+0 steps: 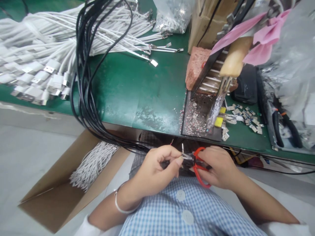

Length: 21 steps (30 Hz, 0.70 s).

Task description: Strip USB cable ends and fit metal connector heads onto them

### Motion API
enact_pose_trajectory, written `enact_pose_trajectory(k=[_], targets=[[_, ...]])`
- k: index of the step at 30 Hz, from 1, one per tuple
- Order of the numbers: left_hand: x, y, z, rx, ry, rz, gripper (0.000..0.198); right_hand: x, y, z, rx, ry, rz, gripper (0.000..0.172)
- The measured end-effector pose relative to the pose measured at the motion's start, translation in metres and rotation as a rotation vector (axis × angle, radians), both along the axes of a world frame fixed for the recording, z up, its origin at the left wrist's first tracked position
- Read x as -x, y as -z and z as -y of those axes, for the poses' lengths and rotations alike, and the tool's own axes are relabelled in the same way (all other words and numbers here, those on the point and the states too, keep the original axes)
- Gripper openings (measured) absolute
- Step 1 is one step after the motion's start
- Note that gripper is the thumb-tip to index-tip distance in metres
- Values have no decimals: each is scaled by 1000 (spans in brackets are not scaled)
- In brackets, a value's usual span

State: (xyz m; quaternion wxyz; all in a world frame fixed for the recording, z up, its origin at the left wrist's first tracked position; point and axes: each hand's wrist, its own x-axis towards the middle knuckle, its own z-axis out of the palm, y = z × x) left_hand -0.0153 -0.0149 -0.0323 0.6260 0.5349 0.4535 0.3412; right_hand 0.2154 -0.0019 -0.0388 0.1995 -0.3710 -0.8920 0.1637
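In front of the apron, my left hand (158, 168) is closed, thumb and forefinger pinched at the end of a black cable. Black cables (86, 75) hang in a looped bundle over the table edge and run to this hand. My right hand (220, 168) grips scissors (199, 175) with red handles. Their blades point left and meet the fingertips of my left hand. A small bare wire end or metal tip stands up beside the blades. The fingers hide exactly what lies between the blades.
White USB cables (51, 39) lie heaped on the green table (137, 88). A cardboard box (54, 209) below holds more white cables. At right stand a soldering iron (233, 62) with a pink cloth tie, a brick (195, 65), scattered connectors (251, 118) and black-handled pliers (287, 123).
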Motion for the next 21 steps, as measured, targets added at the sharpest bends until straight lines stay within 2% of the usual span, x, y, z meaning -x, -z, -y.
enact_pose_trajectory(k=[6, 9, 13, 15, 18, 21], targets=[[-2, -7, 0, -73, 13, -46, 21, -2, 11, 3, -17, -13, 61, 35], [-3, -10, 0, -89, -9, -71, 20, -2, 11, 4, -5, 3, 37, 31], [-2, -10, -2, -168, -2, -96, 13, -2, 7, 5, 165, 7, -280, 21], [-2, -9, -3, -233, 0, -129, 11, -4, 5, 8, 298, 23, -455, 26], [-3, -7, -3, -352, 9, -149, 10, -5, 5, 17, 469, 144, -618, 32], [-5, -7, -3, -430, 25, -166, 11, 2, 5, 25, 514, 284, -668, 28]])
